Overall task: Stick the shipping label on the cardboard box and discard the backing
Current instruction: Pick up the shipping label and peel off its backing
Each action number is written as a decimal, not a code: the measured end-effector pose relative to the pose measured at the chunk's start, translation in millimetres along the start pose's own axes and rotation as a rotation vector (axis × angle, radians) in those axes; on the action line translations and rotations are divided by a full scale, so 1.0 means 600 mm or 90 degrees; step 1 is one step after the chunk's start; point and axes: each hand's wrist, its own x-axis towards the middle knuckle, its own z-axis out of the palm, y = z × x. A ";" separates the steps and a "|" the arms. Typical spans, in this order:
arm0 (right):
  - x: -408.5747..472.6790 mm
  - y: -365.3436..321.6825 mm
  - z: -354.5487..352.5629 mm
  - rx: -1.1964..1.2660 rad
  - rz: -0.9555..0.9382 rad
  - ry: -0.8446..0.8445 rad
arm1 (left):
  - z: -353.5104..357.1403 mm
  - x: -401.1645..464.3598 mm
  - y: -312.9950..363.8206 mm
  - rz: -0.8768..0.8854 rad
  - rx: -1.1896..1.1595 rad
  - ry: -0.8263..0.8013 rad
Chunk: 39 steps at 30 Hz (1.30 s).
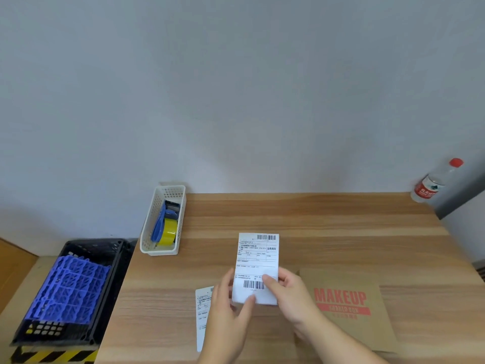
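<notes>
The shipping label (256, 266) is held up above the table (315, 219), just left of the cardboard box (349, 308), which lies flat with its red "MAKEUP" print facing up. Both hands grip the label's lower end: the left hand (231, 308) has its thumb on the bottom edge, and the right hand (286, 295) pinches the right side with its thumb across the lower barcode. The hands sit close together, both closed on the label.

The step in hand looks like the peel: the fingers work at the bottom corner, probably to part the label from its backing. No backing shows free yet. The next move likely calls for lifting a corner cleanly, without creasing the paper, then carrying the label right, over the box.

The label's long axis runs away from the person, toward the wall, nearly straight and tilted only slightly. Its printed face is up, its top barcode at the far end.

Left of the box, past the left hand, a second printed sheet (203, 316) lies on the table.
</notes>
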 end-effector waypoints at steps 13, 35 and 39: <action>-0.006 -0.012 -0.033 0.045 0.050 0.021 | 0.009 0.008 0.026 -0.235 -0.263 0.042; 0.001 -0.016 -0.044 0.068 0.074 0.037 | -0.013 0.010 0.043 -0.278 -0.361 -0.045; 0.005 -0.017 -0.047 0.065 0.076 0.049 | -0.016 0.012 0.046 -0.278 -0.369 -0.062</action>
